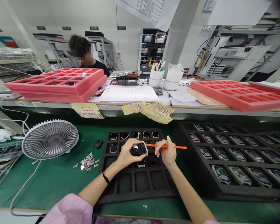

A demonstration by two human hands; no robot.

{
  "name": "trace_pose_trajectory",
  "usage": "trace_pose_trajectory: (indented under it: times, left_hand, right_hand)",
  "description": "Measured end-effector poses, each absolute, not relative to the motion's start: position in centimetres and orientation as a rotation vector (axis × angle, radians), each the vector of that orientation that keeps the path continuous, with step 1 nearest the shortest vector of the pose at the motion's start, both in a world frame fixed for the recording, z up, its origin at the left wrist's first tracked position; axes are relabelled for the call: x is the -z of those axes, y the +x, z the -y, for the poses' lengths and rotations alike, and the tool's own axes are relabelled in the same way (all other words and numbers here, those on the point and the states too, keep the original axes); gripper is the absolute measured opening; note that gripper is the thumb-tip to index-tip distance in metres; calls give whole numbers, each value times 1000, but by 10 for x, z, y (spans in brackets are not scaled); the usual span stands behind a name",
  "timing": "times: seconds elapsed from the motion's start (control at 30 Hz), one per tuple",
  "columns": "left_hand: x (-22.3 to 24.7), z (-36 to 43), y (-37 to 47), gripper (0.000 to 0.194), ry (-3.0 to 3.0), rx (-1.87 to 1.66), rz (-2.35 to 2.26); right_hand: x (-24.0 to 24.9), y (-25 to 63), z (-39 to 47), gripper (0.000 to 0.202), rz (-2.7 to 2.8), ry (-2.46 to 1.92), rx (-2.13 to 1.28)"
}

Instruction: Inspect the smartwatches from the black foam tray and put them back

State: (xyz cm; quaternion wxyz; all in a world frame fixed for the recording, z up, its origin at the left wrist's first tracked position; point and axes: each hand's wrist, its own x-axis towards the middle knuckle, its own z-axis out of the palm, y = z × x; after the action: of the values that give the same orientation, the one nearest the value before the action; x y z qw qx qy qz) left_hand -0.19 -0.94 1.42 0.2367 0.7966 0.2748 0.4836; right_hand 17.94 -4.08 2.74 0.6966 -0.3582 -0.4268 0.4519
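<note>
Watch face [142,148] and orange stick [180,147] met above a black foam tray [140,196]

The left forearm ran up and inward from a pink sleeve [68,210], a black band [105,177] round its wrist. The right forearm, bare for most of its length, slanted up and inward from the lower right, its hand raised above the foam tray.

The left hand [128,152] was partly closed, thumb and fingers pinching the watch face by its edges, dark side showing. The right hand [168,152] had its fingers curled round the orange stick, which lay nearly level and pointed left; its tip was at the watch face's right edge, though whether they touched could not be told.

Below, the foam tray held more watch faces in its upper compartments. It sat on a green mat [84,189], with small pale pieces [87,161] in a loose heap and a round fan [53,138] to its left, and a larger dark tray [242,190] full of watches to its right. On the shelf beyond stood red foam trays [60,91], a ruled sheet [129,93] and a white cup of pens [156,77]. Behind the shelf, a dark-haired person [80,49] sat with head lowered, near a pale wall [102,15]
</note>
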Motion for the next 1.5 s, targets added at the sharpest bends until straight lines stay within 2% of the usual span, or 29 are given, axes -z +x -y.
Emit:
trace_pose_trajectory:
  times: [0.17,0.3,0.53,0.77,0.87,1.03,1.17,1.43,1.5]
  left_hand:
    - [-24,5,-25,35,2174,-1278,-979]
    - [-19,13,-58,36,2450,-1283,-1195]
    - [12,38,-84,40,2771,-561,-1071]
    - [4,42,-86,39,2746,-409,-1038]
    - [-9,21,-92,30,2675,-420,-1173]
    - [-14,-47,-103,27,2596,-322,-1466]
    - [-11,-88,-111,30,2598,-193,-1390]
    - [-16,-119,-109,58,2578,-81,-1269]
    - [-13,-121,-109,60,2566,-105,-1238]
  right_hand:
    - [-24,184,38,61,847,-845,-976]
    - [-20,184,37,59,825,-840,-954]
    - [-17,182,36,59,905,-853,-989]
    - [-7,179,36,53,1166,-941,-946]
    - [-3,170,42,45,1514,-985,-774]
    - [6,147,54,25,2076,-864,-275]
    - [13,140,56,18,2205,-808,-95]
    - [13,139,53,17,2183,-830,-131]
    - [14,135,56,16,2216,-801,-118]
